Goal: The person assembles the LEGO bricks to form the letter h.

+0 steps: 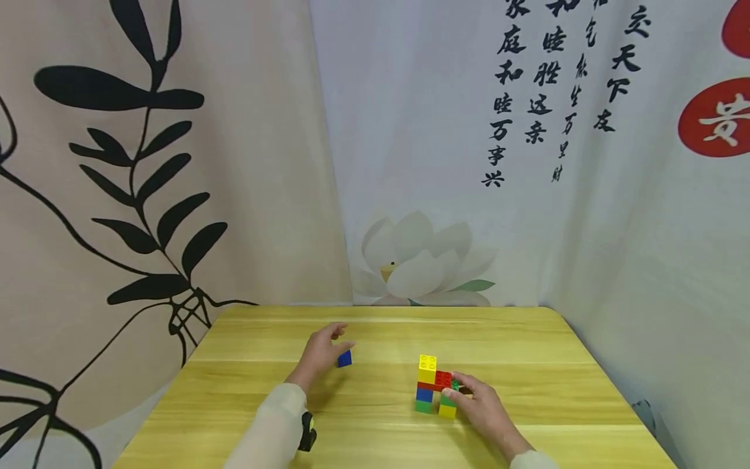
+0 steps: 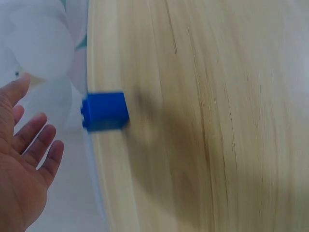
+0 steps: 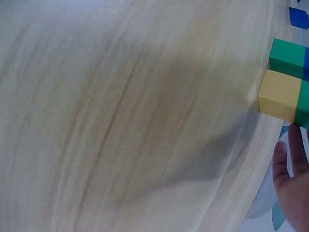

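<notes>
A small structure of toy building bricks stands on the table, made of yellow, red, blue and green bricks. Two columns are bridged by a red brick, and a yellow brick tops the left side. My right hand holds the right column between thumb and fingers. In the right wrist view, fingers lie against the green brick above the yellow brick. A single blue brick stands apart on the table to the left. Beside and above it is my left hand, fingers spread and holding nothing.
The wooden table has its far edge against a printed curtain with a lotus, plant shapes and writing. A dark band with a device sits on the left wrist.
</notes>
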The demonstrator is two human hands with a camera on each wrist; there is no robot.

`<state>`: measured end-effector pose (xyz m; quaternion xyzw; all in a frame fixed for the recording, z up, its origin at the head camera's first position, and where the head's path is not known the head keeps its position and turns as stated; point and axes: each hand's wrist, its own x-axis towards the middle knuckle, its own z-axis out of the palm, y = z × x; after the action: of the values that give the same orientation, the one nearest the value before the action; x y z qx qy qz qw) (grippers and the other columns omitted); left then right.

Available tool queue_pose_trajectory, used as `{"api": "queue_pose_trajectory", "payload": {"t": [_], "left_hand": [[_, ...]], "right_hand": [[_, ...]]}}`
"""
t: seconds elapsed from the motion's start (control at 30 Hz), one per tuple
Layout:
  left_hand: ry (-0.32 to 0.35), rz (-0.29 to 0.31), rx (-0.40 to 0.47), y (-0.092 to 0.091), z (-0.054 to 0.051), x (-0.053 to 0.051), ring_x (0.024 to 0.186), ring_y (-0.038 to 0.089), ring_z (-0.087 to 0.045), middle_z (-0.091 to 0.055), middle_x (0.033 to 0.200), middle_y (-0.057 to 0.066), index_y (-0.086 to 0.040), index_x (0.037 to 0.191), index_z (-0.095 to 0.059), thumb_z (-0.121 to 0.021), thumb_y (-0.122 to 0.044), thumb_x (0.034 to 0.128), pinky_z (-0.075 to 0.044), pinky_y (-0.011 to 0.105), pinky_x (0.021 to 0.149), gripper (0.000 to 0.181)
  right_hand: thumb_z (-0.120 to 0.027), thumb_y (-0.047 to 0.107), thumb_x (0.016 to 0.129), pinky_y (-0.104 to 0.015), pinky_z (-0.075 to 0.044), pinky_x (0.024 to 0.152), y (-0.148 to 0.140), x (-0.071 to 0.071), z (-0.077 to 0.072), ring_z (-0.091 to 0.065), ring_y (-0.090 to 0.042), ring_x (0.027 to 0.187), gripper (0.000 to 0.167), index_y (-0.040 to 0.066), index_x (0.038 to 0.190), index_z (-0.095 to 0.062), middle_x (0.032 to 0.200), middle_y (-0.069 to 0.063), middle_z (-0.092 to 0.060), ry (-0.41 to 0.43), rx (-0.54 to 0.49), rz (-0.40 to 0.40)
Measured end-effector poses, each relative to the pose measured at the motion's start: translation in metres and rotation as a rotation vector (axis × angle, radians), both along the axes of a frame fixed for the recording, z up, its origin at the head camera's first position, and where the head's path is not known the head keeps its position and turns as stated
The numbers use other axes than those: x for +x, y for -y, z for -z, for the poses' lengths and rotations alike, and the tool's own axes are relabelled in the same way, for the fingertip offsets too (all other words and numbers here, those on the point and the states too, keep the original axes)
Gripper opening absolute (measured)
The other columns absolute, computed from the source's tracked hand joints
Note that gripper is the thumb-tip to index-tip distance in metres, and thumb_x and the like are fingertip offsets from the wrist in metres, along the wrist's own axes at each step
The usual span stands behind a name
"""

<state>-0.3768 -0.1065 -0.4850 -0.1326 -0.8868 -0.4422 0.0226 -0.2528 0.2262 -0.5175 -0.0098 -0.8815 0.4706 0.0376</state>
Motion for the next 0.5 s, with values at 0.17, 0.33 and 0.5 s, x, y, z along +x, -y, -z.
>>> {"api": "queue_pose_trajectory", "payload": {"t": [0.17,0.33,0.5], "left_hand": [[0.033,-0.050,0.004,0.012,0.010,-0.006,0.123,0.037,-0.052,-0.058,0.132,0.019,-0.006,0.140,-0.055,-0.070,-0.022,0.0948,-0.046,0.053,0.098,0.050],[0.019,-0.054,-0.012,0.017,0.016,-0.007,0.118,0.043,-0.053,-0.057,0.129,0.026,0.001,0.137,-0.054,-0.070,-0.019,0.0941,-0.045,0.055,0.097,0.050],[0.069,-0.048,-0.011,0.016,0.023,-0.008,0.121,0.046,-0.051,-0.054,0.134,0.029,0.004,0.139,-0.050,-0.069,-0.020,0.0949,-0.046,0.056,0.097,0.054]], "right_hand": [[-0.069,0.039,0.092,-0.046,-0.052,0.089,0.000,0.001,0.000,-0.061,-0.024,0.104,0.058,0.002,0.135,-0.060,0.127,-0.013,-0.064,0.002,-0.010,0.000],[-0.070,0.039,0.092,-0.044,-0.052,0.088,0.001,0.001,-0.001,-0.061,-0.024,0.103,0.057,0.002,0.134,-0.060,0.125,-0.013,-0.064,-0.007,-0.021,-0.003],[-0.071,0.038,0.091,-0.043,-0.052,0.088,0.001,0.001,-0.002,-0.060,-0.023,0.103,0.055,0.003,0.133,-0.062,0.124,-0.012,-0.065,-0.009,-0.019,0.007]]}}
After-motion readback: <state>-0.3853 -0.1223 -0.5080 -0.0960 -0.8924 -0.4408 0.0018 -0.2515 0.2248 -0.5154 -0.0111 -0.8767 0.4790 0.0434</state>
